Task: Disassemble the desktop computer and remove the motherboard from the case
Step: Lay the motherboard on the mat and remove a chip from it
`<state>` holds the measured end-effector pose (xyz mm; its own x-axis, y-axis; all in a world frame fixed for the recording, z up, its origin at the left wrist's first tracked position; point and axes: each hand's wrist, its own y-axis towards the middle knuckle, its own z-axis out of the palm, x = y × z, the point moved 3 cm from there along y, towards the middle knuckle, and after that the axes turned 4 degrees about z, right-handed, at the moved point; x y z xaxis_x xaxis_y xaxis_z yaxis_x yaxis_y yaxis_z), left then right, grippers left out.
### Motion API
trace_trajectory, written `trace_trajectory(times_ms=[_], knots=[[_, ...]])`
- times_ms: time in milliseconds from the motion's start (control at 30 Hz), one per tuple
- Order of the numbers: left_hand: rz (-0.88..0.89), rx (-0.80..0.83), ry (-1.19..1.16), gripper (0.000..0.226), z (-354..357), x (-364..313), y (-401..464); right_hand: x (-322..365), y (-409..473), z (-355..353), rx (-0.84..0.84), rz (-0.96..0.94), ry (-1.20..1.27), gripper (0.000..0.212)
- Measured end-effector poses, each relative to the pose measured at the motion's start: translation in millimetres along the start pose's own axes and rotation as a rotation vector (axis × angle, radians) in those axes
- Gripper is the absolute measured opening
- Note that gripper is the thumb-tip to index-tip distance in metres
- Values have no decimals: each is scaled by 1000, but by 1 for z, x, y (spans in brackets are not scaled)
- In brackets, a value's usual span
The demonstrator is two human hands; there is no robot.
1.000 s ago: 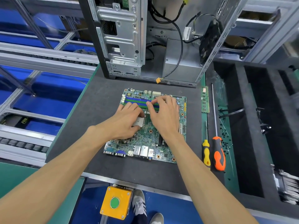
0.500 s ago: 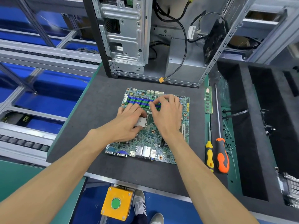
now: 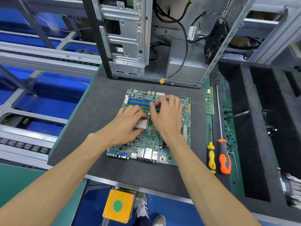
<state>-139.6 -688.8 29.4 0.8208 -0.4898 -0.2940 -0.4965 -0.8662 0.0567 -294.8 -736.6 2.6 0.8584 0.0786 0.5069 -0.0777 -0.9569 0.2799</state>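
The green motherboard [image 3: 169, 154] lies flat on the black mat [image 3: 91, 128], in front of the open grey computer case [image 3: 128, 46]. My left hand [image 3: 127, 126] rests on the board with its fingers laid over the far side of the silver CPU [image 3: 141, 124] and its thumb below it. My right hand [image 3: 167, 118] sits beside it, fingers curled, thumb and fingertips pinching a memory module in the blue and green slots [image 3: 138, 102]. The module's right end is hidden under the fingers.
A loose memory stick [image 3: 209, 101] lies right of the board. Further right are a yellow-handled screwdriver [image 3: 211, 159], an orange-handled one [image 3: 224, 158], scattered black screws [image 3: 229, 144] and a black foam tray [image 3: 260, 128]. Cables hang inside the case. A yellow button box [image 3: 118, 205] sits below the table edge.
Both hands stay in the same spots on the board; only the view has shifted slightly.
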Motion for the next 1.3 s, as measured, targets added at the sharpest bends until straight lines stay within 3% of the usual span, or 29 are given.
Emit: trace_trajectory(times_ms=[600,900,1300], knots=[[66,-38,41,39,-3,-4,-2,2,0,-1,-1,26,24,26],[87,40,3,49,-3,-1,4,1,0,0,2,26,18,24],[80,-62,102,46,5,-12,-12,2,0,0,-12,24,38,23]])
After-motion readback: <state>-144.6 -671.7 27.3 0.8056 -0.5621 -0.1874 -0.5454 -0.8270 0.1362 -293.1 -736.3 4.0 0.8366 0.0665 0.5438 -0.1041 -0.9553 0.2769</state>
